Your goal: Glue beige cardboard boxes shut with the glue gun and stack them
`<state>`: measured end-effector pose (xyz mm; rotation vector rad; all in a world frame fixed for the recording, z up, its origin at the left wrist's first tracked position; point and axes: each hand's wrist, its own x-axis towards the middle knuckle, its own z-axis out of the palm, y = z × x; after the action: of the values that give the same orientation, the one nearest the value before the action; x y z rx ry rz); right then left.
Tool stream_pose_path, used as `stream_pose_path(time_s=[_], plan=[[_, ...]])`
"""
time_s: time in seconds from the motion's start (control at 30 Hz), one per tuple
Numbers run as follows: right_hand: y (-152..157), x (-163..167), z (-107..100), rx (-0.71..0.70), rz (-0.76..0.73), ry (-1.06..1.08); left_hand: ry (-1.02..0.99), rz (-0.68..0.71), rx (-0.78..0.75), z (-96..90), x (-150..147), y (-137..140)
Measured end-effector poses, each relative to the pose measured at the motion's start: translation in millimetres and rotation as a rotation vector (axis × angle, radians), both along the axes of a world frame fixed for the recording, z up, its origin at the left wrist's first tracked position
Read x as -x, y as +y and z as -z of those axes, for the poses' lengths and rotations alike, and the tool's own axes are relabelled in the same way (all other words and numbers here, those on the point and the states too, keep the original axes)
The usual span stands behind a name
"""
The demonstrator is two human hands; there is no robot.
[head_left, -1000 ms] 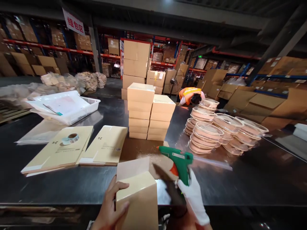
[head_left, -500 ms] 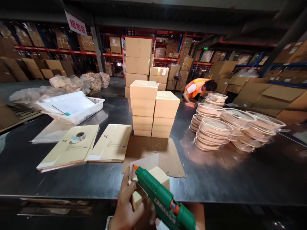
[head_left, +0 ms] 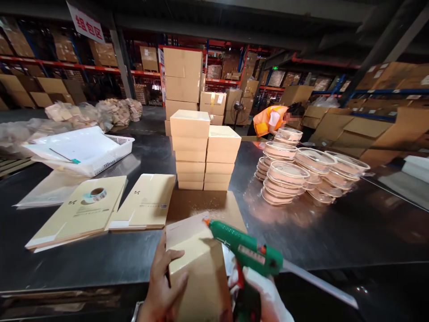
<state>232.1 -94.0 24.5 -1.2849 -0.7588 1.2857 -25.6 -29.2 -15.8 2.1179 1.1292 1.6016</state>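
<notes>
A green hot glue gun [head_left: 246,245] with a clear glue stick [head_left: 320,282] jutting from its back is held by my right hand [head_left: 264,293], which wears a white glove. Its orange nozzle [head_left: 207,222] points left, at the raised flap [head_left: 186,230] of a tan cardboard box [head_left: 197,277]. My bare left hand [head_left: 164,279] grips this box along its left side, fingers behind and thumb on the near face. The box is tilted in front of me over the table's near edge. Beyond it lies a flat cardboard sheet [head_left: 231,208] with whitish bits on it.
Behind the sheet rise two stacks of boxes [head_left: 191,150]. Flat cartons [head_left: 144,203] and a tape roll [head_left: 98,194] lie left, by a white basket [head_left: 107,156]. Stacked round clear-lidded containers [head_left: 284,179] stand right. A person in an orange vest [head_left: 268,120] leans over behind them.
The glue gun has swung from pointing away to pointing left, its nozzle shifting right along the flap. The box has turned and shows more of its face. The view has shifted right.
</notes>
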Motion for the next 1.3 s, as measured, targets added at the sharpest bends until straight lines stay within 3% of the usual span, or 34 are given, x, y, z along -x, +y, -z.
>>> stream_pose_path(time_s=[0.13,0.23,0.3,0.37,0.43,0.5,0.57,0.63,0.77,0.87,1.03,1.1,1.23,1.3], plan=[[53.7,-32.5,-21.2,-0.025,0.071,-0.131,-0.040,0.104,0.003,14.3,9.8,19.4],[82.0,-37.3,-14.7,-0.107,0.207,-0.280,-0.072,0.176,0.084,28.7,11.9,26.6],[82.8,-24.7,-3.3,-0.211,0.229,-0.365,-0.121,0.215,0.155,37.5,11.2,27.8],[73.3,-3.1,10.0,-0.299,0.031,-0.348,-0.169,0.246,0.204,44.4,9.3,27.2],[61.9,19.1,23.1,-0.334,-0.245,-0.189,-0.206,0.261,0.226,48.9,6.2,25.9],[53.8,33.3,35.2,-0.339,-0.335,-0.049,-0.255,0.266,0.226,49.9,2.6,24.1],[50.1,36.5,44.8,-0.399,-0.267,-0.123,-0.320,0.274,0.204,45.8,0.2,22.5],[49.2,32.4,49.7,-0.518,-0.219,-0.335,-0.333,0.297,0.187,35.7,0.3,22.0],[52.0,26.4,42.5,-0.761,-0.270,-0.539,-0.146,0.443,0.237,5.8,5.8,25.3],[57.2,30.1,29.6,-0.820,-0.337,-0.557,-0.082,0.492,0.243,-9.2,6.9,27.2],[61.6,34.8,23.1,-0.889,-0.468,-0.667,-0.058,0.436,0.287,-12.3,4.2,22.2],[57.6,36.7,30.0,-0.874,-0.398,-0.695,-0.044,0.408,0.309,-11.2,4.1,19.1],[47.3,42.1,47.4,-0.723,-0.009,-0.719,-0.031,0.361,0.331,-9.3,5.0,14.1],[46.2,43.5,49.4,-0.766,0.067,-0.715,-0.032,0.350,0.333,-9.4,4.9,12.9]])
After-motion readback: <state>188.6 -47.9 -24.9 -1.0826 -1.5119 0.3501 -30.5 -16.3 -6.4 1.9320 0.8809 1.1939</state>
